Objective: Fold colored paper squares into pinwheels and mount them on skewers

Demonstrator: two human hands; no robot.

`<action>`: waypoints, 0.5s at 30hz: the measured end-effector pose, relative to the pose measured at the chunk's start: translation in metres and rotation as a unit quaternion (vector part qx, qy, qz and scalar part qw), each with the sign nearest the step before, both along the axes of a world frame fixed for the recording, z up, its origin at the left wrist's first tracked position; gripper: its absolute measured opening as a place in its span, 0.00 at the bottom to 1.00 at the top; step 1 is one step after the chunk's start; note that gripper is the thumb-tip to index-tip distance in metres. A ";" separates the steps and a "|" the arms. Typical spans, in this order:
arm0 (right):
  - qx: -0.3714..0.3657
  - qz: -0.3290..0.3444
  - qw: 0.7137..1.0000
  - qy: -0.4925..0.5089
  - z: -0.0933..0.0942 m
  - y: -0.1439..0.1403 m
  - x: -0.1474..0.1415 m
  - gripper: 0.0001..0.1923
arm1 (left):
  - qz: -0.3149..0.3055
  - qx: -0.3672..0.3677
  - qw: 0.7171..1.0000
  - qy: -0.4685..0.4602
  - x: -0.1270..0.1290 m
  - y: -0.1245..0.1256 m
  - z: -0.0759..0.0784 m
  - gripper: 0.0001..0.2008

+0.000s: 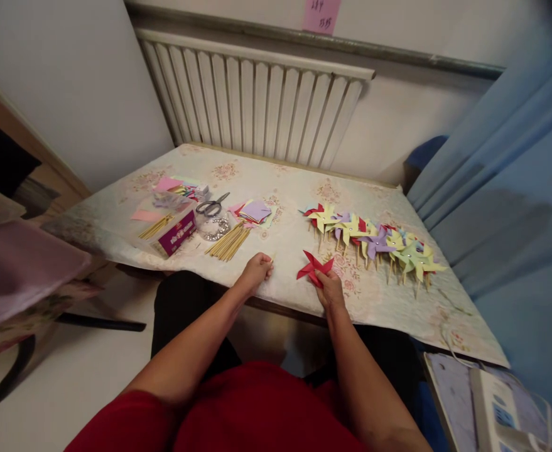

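Two hands over table point(285, 245), red pinwheel point(313, 267) pinched by right hand point(330, 290), thin stick point(272, 256) gripped in closed left hand point(255, 271)

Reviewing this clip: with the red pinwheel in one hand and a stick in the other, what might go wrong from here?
The right hand pinches the red paper pinwheel by one edge, so its folds may crush or spring open. The left hand grips a thin wooden stick near the table edge; it might slip and fall off. The row of finished pinwheels lies close beside the right hand and may get knocked.
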State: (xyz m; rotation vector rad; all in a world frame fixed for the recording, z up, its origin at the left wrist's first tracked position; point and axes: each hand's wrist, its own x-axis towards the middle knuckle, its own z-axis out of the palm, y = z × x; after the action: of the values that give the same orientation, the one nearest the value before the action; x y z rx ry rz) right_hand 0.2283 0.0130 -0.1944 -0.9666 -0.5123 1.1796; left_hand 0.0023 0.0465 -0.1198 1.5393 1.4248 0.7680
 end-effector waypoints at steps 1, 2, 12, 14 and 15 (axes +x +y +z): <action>-0.001 -0.001 1.000 0.000 0.000 0.000 0.000 0.09 | 0.010 -0.034 0.989 -0.142 0.001 -0.009 0.007 0.02; -0.004 -0.003 1.000 0.001 0.001 0.000 0.000 0.09 | 0.012 -0.069 0.964 -0.257 0.003 -0.017 0.015 0.05; 0.004 0.001 1.000 -0.027 -0.001 0.000 0.001 0.10 | 0.021 -0.105 0.890 -0.443 0.006 -0.052 0.071 0.13; 0.003 0.003 1.000 -0.025 -0.002 0.000 0.001 0.10 | 0.022 -0.105 0.888 -0.447 0.006 -0.055 0.074 0.12; 0.002 0.002 1.000 -0.022 -0.002 0.000 0.001 0.10 | 0.022 -0.107 0.887 -0.448 0.006 -0.056 0.076 0.12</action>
State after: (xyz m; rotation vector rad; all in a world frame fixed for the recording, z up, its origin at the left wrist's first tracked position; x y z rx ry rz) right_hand 0.2297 0.0131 -0.1961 -0.9906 -0.5523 1.1623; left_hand 0.0087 -0.0100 -0.0438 0.7813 0.7977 1.1113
